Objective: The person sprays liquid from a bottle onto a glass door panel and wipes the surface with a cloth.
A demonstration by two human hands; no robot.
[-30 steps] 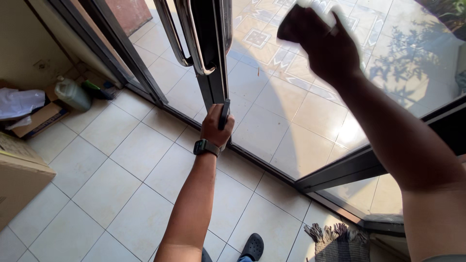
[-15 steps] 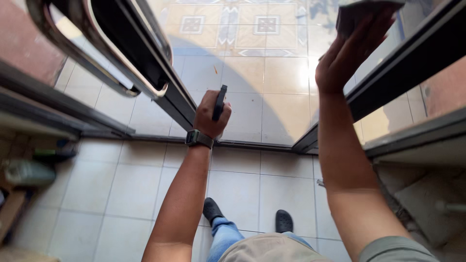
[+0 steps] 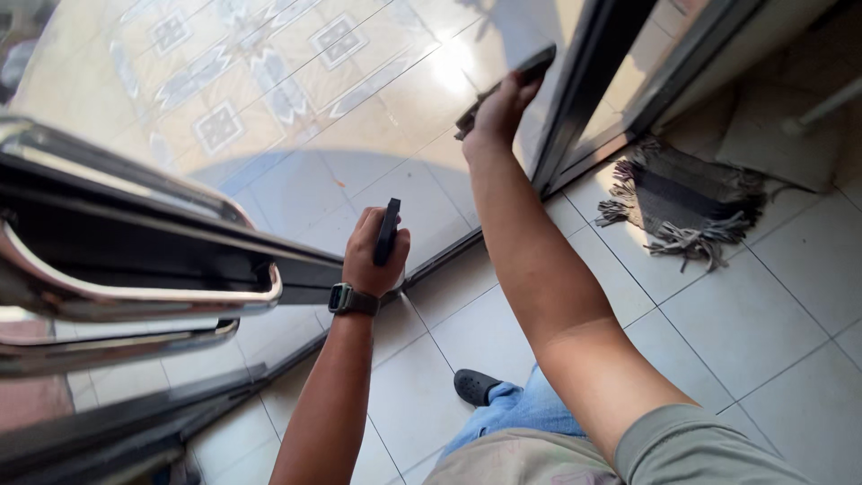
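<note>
My left hand (image 3: 370, 253), with a dark watch on the wrist, grips the black handle of a tool (image 3: 387, 230) held against the glass door (image 3: 296, 126) low down. My right hand (image 3: 496, 110) presses a dark cloth (image 3: 508, 83) flat onto the same pane, close to the dark door frame (image 3: 588, 85) on the right. Both arms reach forward from the bottom of the view.
A chrome door handle (image 3: 135, 301) on a dark stile juts in at the left. A fringed striped mat (image 3: 684, 202) lies on the pale tiled floor (image 3: 718, 314) at the right. My dark sandal (image 3: 476, 386) and jeans show below.
My right hand has slid the cloth down the glass from high up to near the frame. The view has swung to the right. My left hand stays on the black tool.
</note>
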